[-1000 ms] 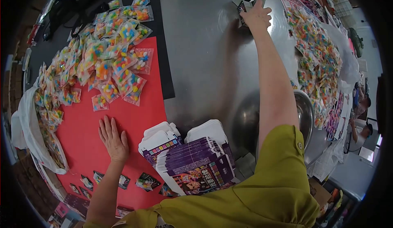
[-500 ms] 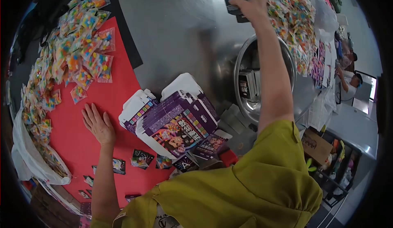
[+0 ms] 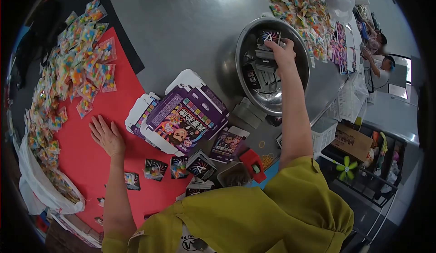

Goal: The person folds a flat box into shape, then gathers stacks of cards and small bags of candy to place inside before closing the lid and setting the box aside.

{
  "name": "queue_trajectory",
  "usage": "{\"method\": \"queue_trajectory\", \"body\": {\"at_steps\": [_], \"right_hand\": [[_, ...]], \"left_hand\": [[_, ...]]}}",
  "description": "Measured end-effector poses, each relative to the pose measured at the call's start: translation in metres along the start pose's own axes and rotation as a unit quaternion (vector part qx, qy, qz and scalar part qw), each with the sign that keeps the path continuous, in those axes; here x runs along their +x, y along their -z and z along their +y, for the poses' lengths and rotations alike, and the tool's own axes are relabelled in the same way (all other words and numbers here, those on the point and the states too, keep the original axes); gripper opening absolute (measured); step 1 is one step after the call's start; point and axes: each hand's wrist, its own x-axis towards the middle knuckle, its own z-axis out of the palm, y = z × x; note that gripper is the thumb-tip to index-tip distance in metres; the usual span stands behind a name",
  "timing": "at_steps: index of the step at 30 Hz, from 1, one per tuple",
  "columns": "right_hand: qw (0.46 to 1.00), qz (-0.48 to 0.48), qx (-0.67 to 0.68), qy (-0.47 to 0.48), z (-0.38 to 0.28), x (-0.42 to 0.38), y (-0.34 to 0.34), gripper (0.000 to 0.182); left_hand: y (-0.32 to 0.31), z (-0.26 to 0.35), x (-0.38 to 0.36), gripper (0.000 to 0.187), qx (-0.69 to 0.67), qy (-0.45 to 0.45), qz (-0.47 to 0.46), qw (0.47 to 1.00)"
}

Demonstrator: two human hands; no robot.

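My right hand (image 3: 284, 54) is closed around a stack of black cards (image 3: 270, 36) whose top shows a white letter A on a starburst. It is inside the steel bowl (image 3: 242, 55), above other black card stacks (image 3: 252, 75) lying there. My left hand (image 3: 109, 137) rests flat on the red mat (image 3: 131, 148), fingers spread, with nothing in it. Close by on its right is a pile of flat purple printed cartons (image 3: 184, 119). Small card-and-candy bundles (image 3: 155, 169) lie on the mat to the right of my left forearm.
Clear candy packets (image 3: 88, 58) are heaped at the left, and more (image 3: 299, 8) behind the bowl. A white bag (image 3: 38, 176) stands at the left edge. A red tape dispenser (image 3: 253, 165) and rubber bands (image 3: 267, 160) lie near my body. Other people (image 3: 381, 67) are at far right.
My right hand has brought the stack of cards from the far side of the table down into the bowl. The view has shifted slightly; my left hand stays on the mat.
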Motion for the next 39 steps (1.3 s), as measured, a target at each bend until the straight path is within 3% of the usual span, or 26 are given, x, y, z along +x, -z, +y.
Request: {"method": "queue_trajectory", "body": {"at_steps": [5,8,11,13,15,16,18,19,21,24,26,28,30,33,37,39], "right_hand": [[0.986,-0.009,0.168,-0.016,-0.006,0.002,-0.027,0.084],[0.990,0.067,-0.090,0.087,-0.010,-0.014,-0.043,0.072],[0.969,0.031,-0.198,0.142,-0.005,-0.018,-0.052,0.071],[0.954,0.040,-0.271,0.124,-0.009,-0.026,-0.059,0.067],[0.926,0.077,-0.348,0.123,-0.019,-0.032,-0.056,0.061],[0.896,0.143,-0.378,0.185,-0.028,-0.038,-0.050,0.055],[0.896,0.187,-0.259,0.307,-0.051,-0.021,-0.046,0.052],[0.918,0.116,-0.151,0.347,-0.075,-0.012,-0.045,0.051],[0.926,0.035,-0.016,0.375,-0.124,0.013,-0.077,0.055],[0.919,-0.023,-0.065,0.387,-0.194,0.061,-0.134,0.096],[0.942,-0.048,-0.046,0.330,-0.231,0.103,-0.177,0.115],[0.951,-0.043,-0.055,0.302,-0.261,0.141,-0.214,0.122],[0.962,-0.029,-0.069,0.264,-0.286,0.168,-0.246,0.115],[0.958,-0.056,-0.094,0.265,-0.314,0.162,-0.263,0.133],[0.913,-0.128,-0.220,0.320,-0.322,0.164,-0.271,0.105],[0.898,-0.115,-0.293,0.307,-0.314,0.196,-0.290,0.080]], "left_hand": [[0.001,0.001,0.000,0.052,-0.003,0.003,0.004,1.000],[0.003,0.002,-0.003,0.052,-0.003,0.004,0.002,1.000],[0.008,0.004,0.000,0.052,-0.016,0.012,0.007,1.000],[0.011,0.008,0.001,0.052,-0.027,0.016,0.020,0.999],[0.013,0.008,0.001,0.052,-0.024,0.013,-0.005,1.000],[0.014,0.007,0.001,0.052,-0.022,0.021,0.003,1.000],[0.014,0.008,0.001,0.053,-0.024,0.013,-0.007,1.000],[0.015,0.008,0.001,0.053,-0.022,0.015,-0.006,1.000],[0.017,0.009,0.001,0.054,-0.026,0.016,-0.019,0.999],[0.017,0.009,0.001,0.056,-0.019,0.011,-0.025,0.999],[0.020,0.009,0.003,0.056,-0.023,0.012,-0.032,0.999],[0.021,0.009,0.002,0.057,-0.023,0.022,-0.045,0.998],[0.022,0.009,0.001,0.058,-0.036,0.004,-0.037,0.999],[0.024,0.009,0.002,0.058,-0.040,0.003,-0.043,0.998],[0.026,0.009,0.001,0.059,-0.037,0.010,-0.054,0.998],[0.026,0.011,0.002,0.059,-0.047,0.007,-0.046,0.998]]}}
